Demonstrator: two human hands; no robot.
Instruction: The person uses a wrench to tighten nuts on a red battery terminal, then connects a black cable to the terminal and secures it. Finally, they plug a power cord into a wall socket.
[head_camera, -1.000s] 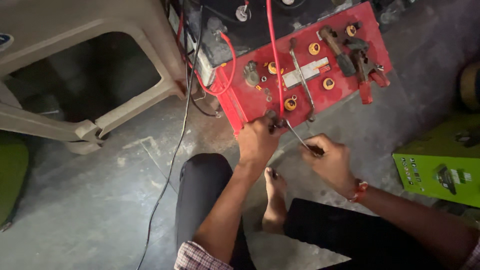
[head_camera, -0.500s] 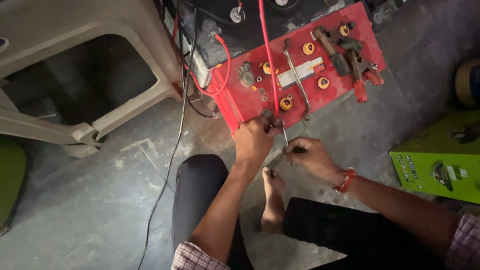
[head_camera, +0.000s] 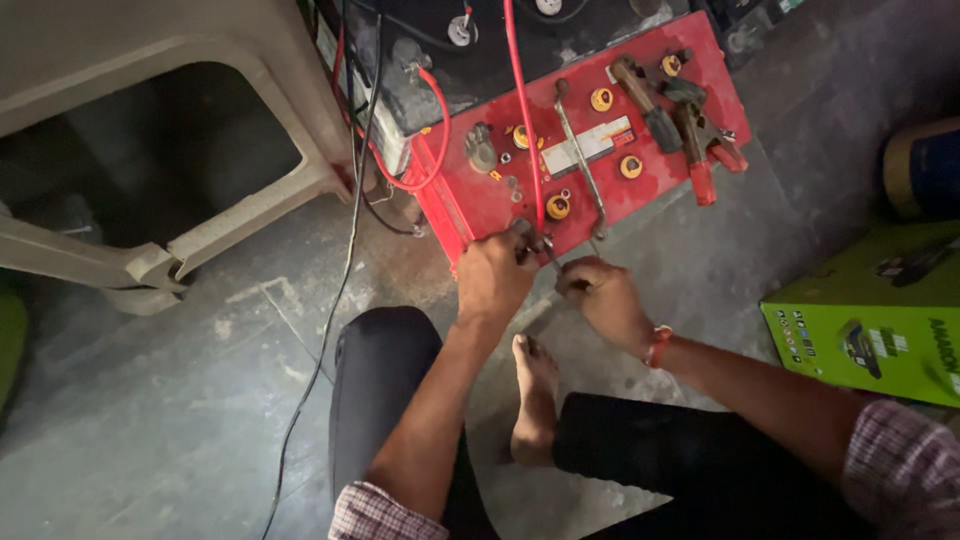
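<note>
A red-topped battery (head_camera: 640, 130) stands on the floor ahead of my knees, with yellow caps, a long spanner (head_camera: 580, 160) and pliers (head_camera: 690, 140) lying on it. A red cable (head_camera: 522, 110) runs down to the terminal at its near edge. My left hand (head_camera: 492, 280) grips that terminal clamp. Right beside it, my right hand (head_camera: 602, 298) holds a thin metal tool (head_camera: 552, 252) whose tip reaches the same terminal. Fingers hide the clamp itself.
A beige plastic chair (head_camera: 190, 150) stands at the left, with black wires (head_camera: 340, 250) trailing over the concrete floor. A green cardboard box (head_camera: 880, 320) lies at the right. My bare foot (head_camera: 535, 400) rests between my legs.
My right hand has moved left, closer to the battery terminal and my left hand, and the tool now stands steeper. My left hand has stayed on the terminal.
</note>
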